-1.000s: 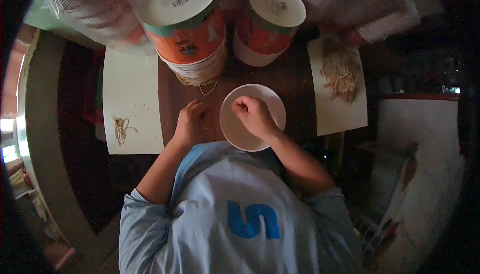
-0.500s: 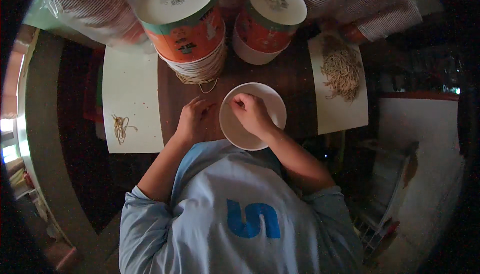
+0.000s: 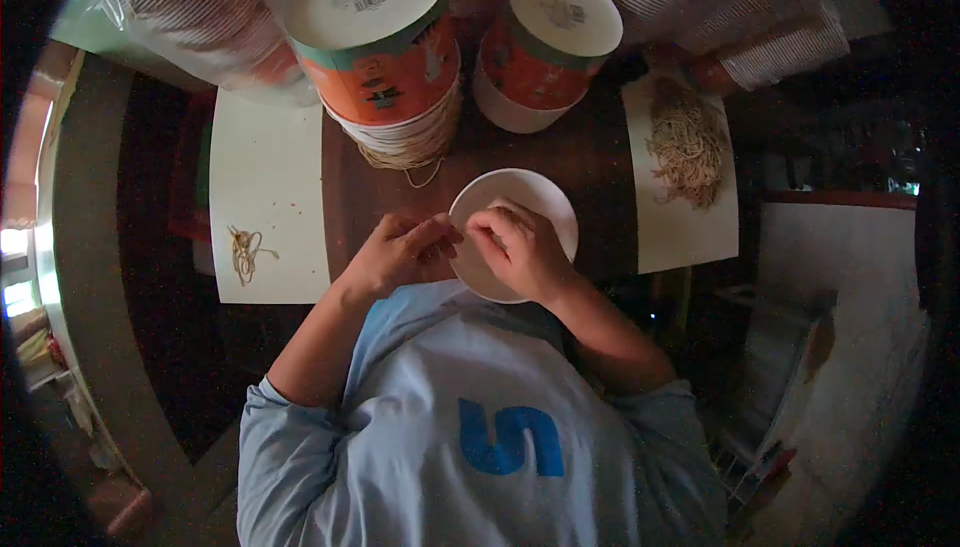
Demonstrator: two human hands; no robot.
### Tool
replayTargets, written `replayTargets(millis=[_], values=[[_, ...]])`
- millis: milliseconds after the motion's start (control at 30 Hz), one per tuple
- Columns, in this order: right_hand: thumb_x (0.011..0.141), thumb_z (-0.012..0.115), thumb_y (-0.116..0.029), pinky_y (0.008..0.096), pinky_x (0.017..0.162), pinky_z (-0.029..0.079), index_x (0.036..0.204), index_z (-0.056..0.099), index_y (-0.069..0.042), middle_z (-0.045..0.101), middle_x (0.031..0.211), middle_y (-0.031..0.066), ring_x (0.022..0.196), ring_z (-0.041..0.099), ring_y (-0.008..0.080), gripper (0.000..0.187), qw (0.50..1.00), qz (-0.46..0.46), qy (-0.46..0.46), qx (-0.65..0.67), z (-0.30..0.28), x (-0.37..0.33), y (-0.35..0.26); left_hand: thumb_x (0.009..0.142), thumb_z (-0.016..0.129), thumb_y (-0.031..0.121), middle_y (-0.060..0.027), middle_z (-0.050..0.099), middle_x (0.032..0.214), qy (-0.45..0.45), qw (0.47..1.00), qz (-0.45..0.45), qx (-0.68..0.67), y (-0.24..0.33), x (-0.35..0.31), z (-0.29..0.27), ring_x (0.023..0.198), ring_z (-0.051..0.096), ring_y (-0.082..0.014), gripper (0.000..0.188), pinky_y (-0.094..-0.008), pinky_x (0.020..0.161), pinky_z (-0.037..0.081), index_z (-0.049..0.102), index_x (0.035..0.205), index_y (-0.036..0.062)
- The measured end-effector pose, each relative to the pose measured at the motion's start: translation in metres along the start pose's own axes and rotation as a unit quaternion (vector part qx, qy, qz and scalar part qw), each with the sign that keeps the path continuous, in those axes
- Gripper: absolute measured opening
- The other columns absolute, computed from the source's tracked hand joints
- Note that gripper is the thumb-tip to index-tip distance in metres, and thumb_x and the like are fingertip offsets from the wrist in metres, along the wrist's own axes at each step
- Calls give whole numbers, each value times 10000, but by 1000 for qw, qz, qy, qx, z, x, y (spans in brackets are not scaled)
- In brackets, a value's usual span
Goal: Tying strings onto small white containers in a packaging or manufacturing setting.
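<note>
A white paper tub [image 3: 552,202] stands open side up on the dark table in front of me. My right hand [image 3: 522,247] hangs over its opening, fingertips drawn together in a pinch. Against the tub's left rim is my left hand [image 3: 408,249], its thumb and fingers closed close to the right fingertips. Anything between the fingers is too small and dim to make out. Behind, a large orange-and-green tub [image 3: 385,77] sits upside down on a stack, with tan cord loops [image 3: 405,152] hanging around the stack's lower part.
A second upturned orange tub [image 3: 545,62] stands right of the first. A white panel [image 3: 270,157] at left bears a small tangle of cord [image 3: 245,255]. A heap of cords [image 3: 690,152] lies on the right panel [image 3: 690,232]. Plastic-wrapped stacked cups [image 3: 200,22] line the back.
My left hand has moved right and my right hand slightly right and down, so their fingertips are now close together. The view has shifted slightly.
</note>
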State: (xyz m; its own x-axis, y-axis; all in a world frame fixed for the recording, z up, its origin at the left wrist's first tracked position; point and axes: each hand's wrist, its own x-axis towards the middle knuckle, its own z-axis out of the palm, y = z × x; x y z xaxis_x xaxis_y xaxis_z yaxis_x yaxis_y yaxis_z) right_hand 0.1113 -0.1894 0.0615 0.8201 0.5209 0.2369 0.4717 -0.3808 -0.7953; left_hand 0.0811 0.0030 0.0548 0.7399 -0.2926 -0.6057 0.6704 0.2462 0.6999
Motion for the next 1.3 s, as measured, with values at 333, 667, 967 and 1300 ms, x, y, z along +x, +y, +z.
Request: replayTargets(millis=[333, 667, 967, 1300], values=[[724, 631, -39, 348, 577, 457, 817, 548, -65, 531, 729, 73, 657, 560, 255, 127, 996, -59, -32, -64, -9, -3, -12, 880, 559, 205, -45, 611, 846, -60, 998, -32, 11, 5, -9, 6, 765, 580, -99, 210, -242, 712, 513, 616, 935, 11], [717, 641, -40, 338, 560, 461, 818, 563, -74, 532, 740, 63, 638, 564, 248, 132, 995, -63, -43, -67, -8, -5, -14, 837, 605, 120, -30, 617, 835, -35, 999, 14, 27, -1, -13, 6, 745, 574, -90, 124, -232, 694, 503, 633, 879, 7], [708, 642, -20, 340, 567, 464, 812, 565, -52, 542, 730, 78, 643, 573, 260, 134, 997, -37, -36, -50, -6, -8, -14, 736, 643, 22, -80, 607, 763, 80, 902, 245, 347, 0, -22, 22, 674, 588, -150, 78, -269, 584, 488, 641, 812, 6], [742, 623, -86, 368, 613, 474, 793, 608, -16, 604, 754, 153, 702, 609, 295, 88, 987, 136, -52, 74, 5, -10, -5, 663, 651, 51, -54, 588, 767, 100, 658, 458, 590, -5, -15, 20, 718, 580, -237, 149, -341, 669, 465, 619, 806, 80]])
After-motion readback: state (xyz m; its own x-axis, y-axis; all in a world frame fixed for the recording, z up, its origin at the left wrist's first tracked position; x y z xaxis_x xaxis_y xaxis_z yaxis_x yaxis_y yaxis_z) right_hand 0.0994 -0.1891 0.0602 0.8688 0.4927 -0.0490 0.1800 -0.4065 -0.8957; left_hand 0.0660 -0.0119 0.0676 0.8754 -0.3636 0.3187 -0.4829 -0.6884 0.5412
